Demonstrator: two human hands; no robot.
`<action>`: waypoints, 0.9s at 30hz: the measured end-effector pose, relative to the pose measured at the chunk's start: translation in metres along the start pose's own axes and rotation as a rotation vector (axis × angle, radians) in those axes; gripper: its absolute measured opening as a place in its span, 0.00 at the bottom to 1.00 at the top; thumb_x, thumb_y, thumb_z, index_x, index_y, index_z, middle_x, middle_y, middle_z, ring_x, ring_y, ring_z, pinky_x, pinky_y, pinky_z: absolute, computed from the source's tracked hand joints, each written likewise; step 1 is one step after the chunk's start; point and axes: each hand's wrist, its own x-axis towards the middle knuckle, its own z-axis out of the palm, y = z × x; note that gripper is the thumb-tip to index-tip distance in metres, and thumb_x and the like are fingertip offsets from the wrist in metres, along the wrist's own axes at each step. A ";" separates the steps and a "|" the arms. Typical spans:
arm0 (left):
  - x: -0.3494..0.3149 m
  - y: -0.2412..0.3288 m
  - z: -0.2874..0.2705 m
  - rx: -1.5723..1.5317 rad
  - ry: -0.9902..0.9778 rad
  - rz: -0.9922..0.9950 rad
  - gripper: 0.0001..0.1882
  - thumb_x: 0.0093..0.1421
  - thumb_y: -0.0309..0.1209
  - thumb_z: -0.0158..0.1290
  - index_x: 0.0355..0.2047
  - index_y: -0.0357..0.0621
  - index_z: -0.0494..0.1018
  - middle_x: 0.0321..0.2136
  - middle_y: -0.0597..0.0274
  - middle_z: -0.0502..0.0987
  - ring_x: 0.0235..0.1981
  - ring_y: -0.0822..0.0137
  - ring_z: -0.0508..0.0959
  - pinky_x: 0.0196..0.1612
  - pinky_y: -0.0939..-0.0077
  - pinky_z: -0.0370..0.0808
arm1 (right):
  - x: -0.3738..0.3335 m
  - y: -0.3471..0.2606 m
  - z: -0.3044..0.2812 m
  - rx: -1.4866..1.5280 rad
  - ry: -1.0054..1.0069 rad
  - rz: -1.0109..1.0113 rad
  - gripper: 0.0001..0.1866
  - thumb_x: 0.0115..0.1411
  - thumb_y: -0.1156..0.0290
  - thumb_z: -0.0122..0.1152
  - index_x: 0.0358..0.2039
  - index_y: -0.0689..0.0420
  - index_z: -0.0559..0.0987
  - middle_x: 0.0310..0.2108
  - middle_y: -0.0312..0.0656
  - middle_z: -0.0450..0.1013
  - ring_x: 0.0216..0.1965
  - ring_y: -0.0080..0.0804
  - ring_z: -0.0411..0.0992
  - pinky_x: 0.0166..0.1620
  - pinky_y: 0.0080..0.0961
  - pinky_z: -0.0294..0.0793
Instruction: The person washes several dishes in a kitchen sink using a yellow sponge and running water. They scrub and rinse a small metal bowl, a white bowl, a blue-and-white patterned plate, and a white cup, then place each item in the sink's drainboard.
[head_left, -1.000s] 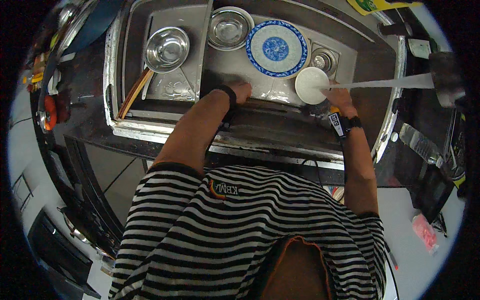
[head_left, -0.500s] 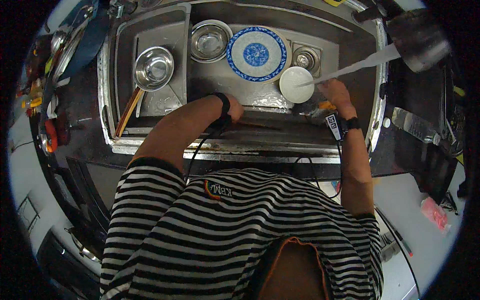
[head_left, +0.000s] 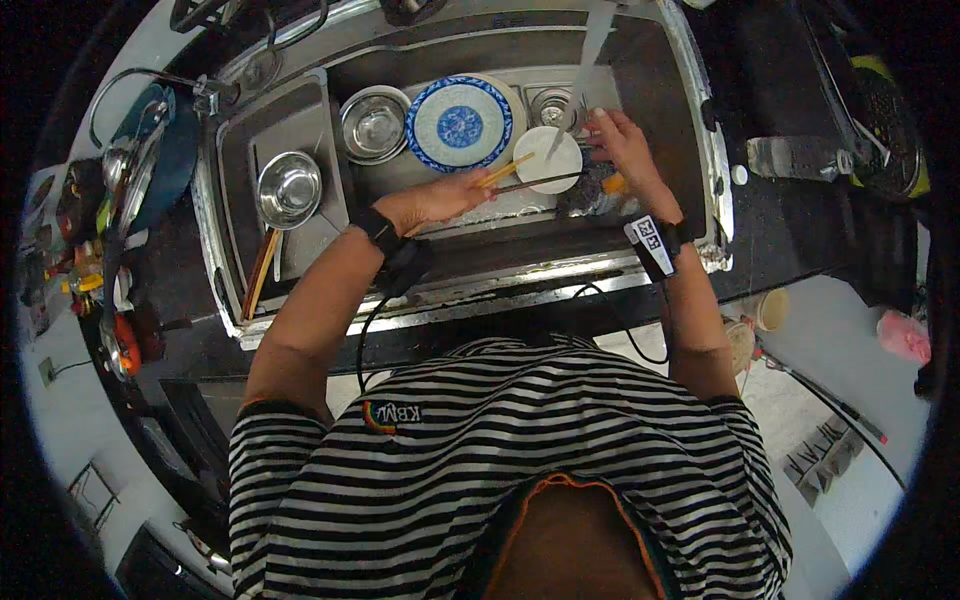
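Note:
My left hand (head_left: 450, 196) is closed around chopsticks, one a yellow chopstick (head_left: 508, 170) and one a dark chopstick (head_left: 532, 185), their ends over a white bowl (head_left: 550, 160). A stream of water (head_left: 592, 60) falls into that bowl. At the bowl's right edge is my right hand (head_left: 624, 150), fingers stretched out and slightly apart, with nothing visible in them. Beneath its wrist lies a small orange thing (head_left: 614, 185), partly hidden. Behind the bowl a blue-rimmed white plate (head_left: 460, 125) rests on another plate in the sink (head_left: 390, 185).
A steel bowl (head_left: 376, 125) stands left of the plates. In the left basin are another steel bowl (head_left: 290, 190) and several chopsticks (head_left: 262, 272). The drain (head_left: 552, 108) is behind the white bowl. A clear plastic bottle (head_left: 800, 157) lies on the dark counter at right.
My left hand has risen from the sink's near side with the chopsticks, now over the white bowl. My right hand's fingers have stretched out beside the bowl. The view has turned and shifted.

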 end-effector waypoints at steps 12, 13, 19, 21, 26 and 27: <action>0.048 0.089 0.055 0.092 0.512 0.328 0.19 0.60 0.43 0.46 0.35 0.37 0.68 0.24 0.54 0.72 0.25 0.61 0.72 0.30 0.69 0.68 | -0.022 -0.059 0.049 0.819 0.041 -0.344 0.23 0.63 0.54 0.43 0.42 0.65 0.70 0.37 0.45 0.72 0.37 0.33 0.72 0.43 0.25 0.70; 0.049 0.095 0.054 0.091 0.597 0.320 0.18 0.60 0.42 0.46 0.36 0.37 0.68 0.25 0.52 0.73 0.26 0.58 0.73 0.30 0.68 0.68 | -0.025 -0.062 0.046 0.894 0.058 -0.410 0.23 0.63 0.55 0.43 0.42 0.65 0.70 0.37 0.45 0.72 0.37 0.32 0.72 0.43 0.24 0.70; 0.063 0.117 0.064 0.069 0.843 0.568 0.13 0.61 0.30 0.43 0.45 0.38 0.66 0.35 0.52 0.75 0.37 0.62 0.75 0.39 0.72 0.71 | -0.041 -0.064 0.036 0.131 0.007 -0.520 0.14 0.60 0.64 0.49 0.41 0.60 0.71 0.35 0.43 0.73 0.34 0.28 0.72 0.38 0.22 0.69; 0.074 0.118 0.072 0.045 0.906 0.683 0.14 0.60 0.30 0.44 0.45 0.38 0.65 0.37 0.51 0.73 0.40 0.62 0.74 0.40 0.72 0.70 | -0.037 -0.059 0.034 0.040 0.036 -0.572 0.12 0.60 0.66 0.50 0.41 0.60 0.71 0.35 0.45 0.73 0.35 0.31 0.71 0.39 0.24 0.69; 0.098 0.096 0.075 0.382 1.008 0.473 0.21 0.54 0.27 0.50 0.48 0.40 0.63 0.40 0.52 0.71 0.44 0.58 0.71 0.46 0.69 0.67 | -0.019 -0.025 0.023 -0.175 0.078 -0.673 0.11 0.59 0.65 0.49 0.37 0.59 0.71 0.37 0.50 0.70 0.40 0.48 0.68 0.42 0.36 0.66; 0.098 0.084 0.077 0.347 0.948 0.449 0.26 0.50 0.26 0.53 0.50 0.38 0.62 0.42 0.51 0.70 0.44 0.56 0.71 0.48 0.66 0.66 | -0.016 -0.015 0.020 -0.275 0.077 -0.631 0.11 0.59 0.65 0.49 0.36 0.59 0.71 0.36 0.50 0.70 0.40 0.48 0.68 0.42 0.37 0.66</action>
